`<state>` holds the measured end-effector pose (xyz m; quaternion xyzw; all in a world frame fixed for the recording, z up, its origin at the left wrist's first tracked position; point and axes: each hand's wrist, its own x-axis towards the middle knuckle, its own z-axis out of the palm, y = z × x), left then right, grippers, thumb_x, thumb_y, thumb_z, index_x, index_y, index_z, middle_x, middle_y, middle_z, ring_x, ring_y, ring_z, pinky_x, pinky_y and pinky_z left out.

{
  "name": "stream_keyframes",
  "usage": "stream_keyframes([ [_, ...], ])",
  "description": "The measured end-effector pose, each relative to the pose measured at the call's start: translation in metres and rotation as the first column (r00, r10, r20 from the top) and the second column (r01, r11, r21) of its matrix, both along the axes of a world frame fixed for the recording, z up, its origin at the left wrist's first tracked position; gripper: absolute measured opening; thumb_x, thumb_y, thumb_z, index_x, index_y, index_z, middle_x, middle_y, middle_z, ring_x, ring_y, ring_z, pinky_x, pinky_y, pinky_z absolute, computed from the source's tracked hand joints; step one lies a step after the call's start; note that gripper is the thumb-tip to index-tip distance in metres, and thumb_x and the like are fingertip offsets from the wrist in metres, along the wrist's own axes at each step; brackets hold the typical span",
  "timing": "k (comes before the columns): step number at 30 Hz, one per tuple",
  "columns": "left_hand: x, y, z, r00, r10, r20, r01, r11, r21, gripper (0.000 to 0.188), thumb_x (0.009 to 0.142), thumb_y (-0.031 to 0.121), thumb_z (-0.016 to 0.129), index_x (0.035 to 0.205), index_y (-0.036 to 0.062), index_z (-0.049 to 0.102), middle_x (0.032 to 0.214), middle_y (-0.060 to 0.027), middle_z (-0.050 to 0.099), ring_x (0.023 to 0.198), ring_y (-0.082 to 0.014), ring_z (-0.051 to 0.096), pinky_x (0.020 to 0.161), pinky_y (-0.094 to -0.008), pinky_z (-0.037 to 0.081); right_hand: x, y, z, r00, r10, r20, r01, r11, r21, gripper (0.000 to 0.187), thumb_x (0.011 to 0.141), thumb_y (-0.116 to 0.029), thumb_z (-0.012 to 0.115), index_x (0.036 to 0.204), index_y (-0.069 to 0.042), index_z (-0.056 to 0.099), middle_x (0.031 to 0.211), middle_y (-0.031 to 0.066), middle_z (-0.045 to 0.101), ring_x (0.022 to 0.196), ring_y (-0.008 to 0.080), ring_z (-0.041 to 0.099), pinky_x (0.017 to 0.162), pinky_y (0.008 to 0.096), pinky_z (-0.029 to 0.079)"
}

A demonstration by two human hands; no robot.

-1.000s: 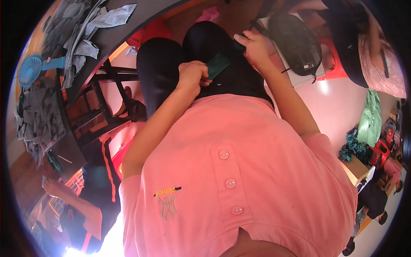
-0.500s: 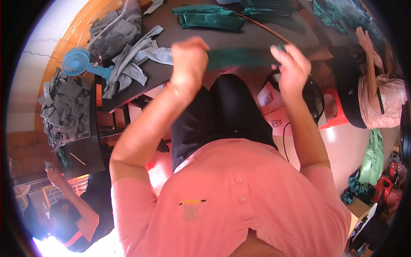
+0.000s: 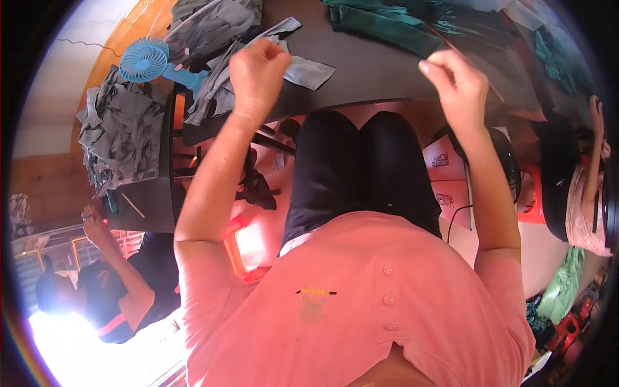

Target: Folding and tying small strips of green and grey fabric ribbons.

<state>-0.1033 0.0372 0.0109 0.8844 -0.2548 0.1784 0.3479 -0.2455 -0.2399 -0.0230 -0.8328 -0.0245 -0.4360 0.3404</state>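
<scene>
My left hand [image 3: 258,74] is raised over the near table edge beside the grey cloth strips [image 3: 311,72], its fingers curled in and no cloth showing in them. Off to the right, my right hand [image 3: 459,80] hovers near the end of a stack of dark green cloth strips [image 3: 387,29], thumb and fingers drawn together. Nothing hangs from this hand or stretches between the two.
A blue fan [image 3: 145,59] stands at the left among heaps of grey cloth [image 3: 119,132]. A thin brown stick [image 3: 493,90] lies on the dark table [image 3: 361,80] at right. Other people sit at both sides; a red stool [image 3: 235,248] is below left.
The dark green strip held stretched between my hands is gone from them. My hands are now farther apart. The whole view has shifted, with the table scene sitting farther right and higher.
</scene>
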Motion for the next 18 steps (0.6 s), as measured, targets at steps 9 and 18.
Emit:
stream_keyframes([
  [9, -0.005, -0.010, -0.023, 0.997, -0.039, -0.061, 0.052, 0.974, 0.221, 0.032, 0.080, 0.032, 0.068, 0.078, 0.0009, 0.064, 0.075, -0.0153, 0.066, 0.066, -0.0281, 0.062, 0.064, -0.0371, 0.049, 0.020, 0.068, -0.004, 0.923, 0.339, -0.182, -0.270, 0.908, 0.321, 0.010, 0.081, -0.012, 0.070, 0.075, -0.006, 0.064, 0.061, 0.0048, 0.060, 0.052, 0.0150, 0.055, 0.052, 0.0280, 0.042],
  [18, -0.083, -0.025, -0.015, 0.773, -0.584, -0.248, 0.354, 0.721, -0.596, 0.008, 0.080, -0.003, 0.064, 0.085, 0.0011, 0.059, 0.078, 0.0023, 0.053, 0.073, -0.0051, 0.050, 0.066, -0.0188, 0.039, 0.022, 0.072, 0.018, 0.561, 0.822, -0.097, -0.135, 0.206, 0.969, 0.022, 0.091, -0.026, 0.061, 0.090, -0.004, 0.064, 0.070, 0.0065, 0.062, 0.050, 0.0113, 0.056, 0.045, 0.0207, 0.035],
])
